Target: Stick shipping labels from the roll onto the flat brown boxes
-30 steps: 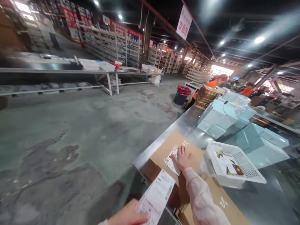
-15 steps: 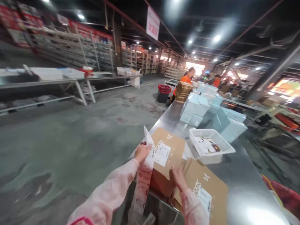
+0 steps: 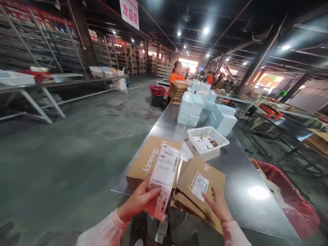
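Note:
My left hand pinches a long strip of printed shipping labels, thumb on top. The strip lies over the left stack of flat brown cardboard boxes, printed with white lettering, and covers part of the top one. Its lower end hangs past the table edge. My right hand rests on the right stack of flat cardboard boxes, thumb and fingers apart. Its thumb touches the edge of a white label stuck on the top box. The lower boxes in that stack are fanned unevenly.
A white plastic basket with cards stands on the metal table. Beyond it are pale blue boxes and a cardboard stack near a person in orange. A red-lined bin is at right.
My right hand has left the edge of the left stack and is now on the right stack's top box. The label strip now lies flatter across the left stack. The view has turned right.

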The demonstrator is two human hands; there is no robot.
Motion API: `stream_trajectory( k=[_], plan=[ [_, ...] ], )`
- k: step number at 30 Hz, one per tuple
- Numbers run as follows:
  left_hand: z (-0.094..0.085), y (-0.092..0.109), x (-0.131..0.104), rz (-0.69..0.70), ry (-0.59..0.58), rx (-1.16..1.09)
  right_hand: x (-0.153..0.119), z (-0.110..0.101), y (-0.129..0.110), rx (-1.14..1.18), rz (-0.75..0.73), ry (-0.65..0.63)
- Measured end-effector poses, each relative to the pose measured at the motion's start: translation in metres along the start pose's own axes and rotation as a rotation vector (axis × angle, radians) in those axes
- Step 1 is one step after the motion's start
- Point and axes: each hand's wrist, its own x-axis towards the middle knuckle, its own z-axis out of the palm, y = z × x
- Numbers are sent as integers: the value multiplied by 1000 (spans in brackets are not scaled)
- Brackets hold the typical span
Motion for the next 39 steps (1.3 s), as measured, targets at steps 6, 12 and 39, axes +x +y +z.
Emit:
stream_trajectory(
  k=[6, 12, 39],
  plan=[
    [6, -20, -2, -4, -131, 133, -68, 103, -84, 574, -92, -436],
    [-5, -28, 10, 12, 287, 73, -46, 118, -106, 527, -187, -612],
    [-44, -54, 46, -39, 371, -76, 51, 173, -156, -107, -598, -298]
  ],
)
